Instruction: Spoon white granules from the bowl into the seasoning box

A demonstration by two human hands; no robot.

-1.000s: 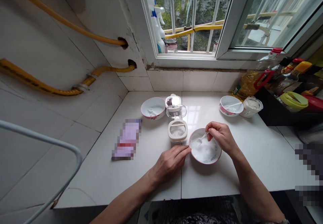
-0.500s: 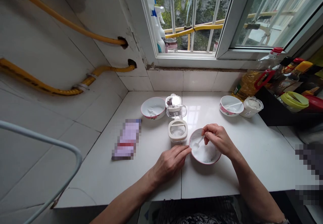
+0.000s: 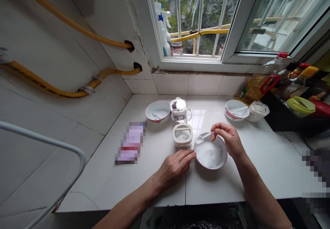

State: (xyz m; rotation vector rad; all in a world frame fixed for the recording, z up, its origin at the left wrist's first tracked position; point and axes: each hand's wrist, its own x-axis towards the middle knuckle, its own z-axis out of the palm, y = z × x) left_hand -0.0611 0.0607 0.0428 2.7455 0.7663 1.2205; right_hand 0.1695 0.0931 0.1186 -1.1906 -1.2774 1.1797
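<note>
My right hand (image 3: 228, 140) pinches a white plastic spoon (image 3: 203, 137), whose scoop sits above the upper left rim of a white bowl with a pink rim (image 3: 210, 168). The bowl holds a heap of fine white granules (image 3: 209, 155). My left hand (image 3: 174, 169) rests on the counter, its fingertips touching the bowl's left rim. Just beyond that hand stands an open cream-coloured square container (image 3: 182, 135) with white granules inside. Behind it lies a clear lid or jar with a hinged top (image 3: 178, 110).
Another pink-rimmed bowl (image 3: 157, 112) and a third (image 3: 236, 110) each hold a spoon. A small lidded tub (image 3: 257, 111) stands nearby. A pixelated packet (image 3: 131, 143) lies left. Cooking oil (image 3: 257, 88) and condiment bottles crowd the right. A yellow hose (image 3: 113, 72) runs along the wall.
My right hand has lifted the spoon out of the granules and moved it up to the bowl's far left rim. My left hand stays on the rim. The view has shifted slightly.
</note>
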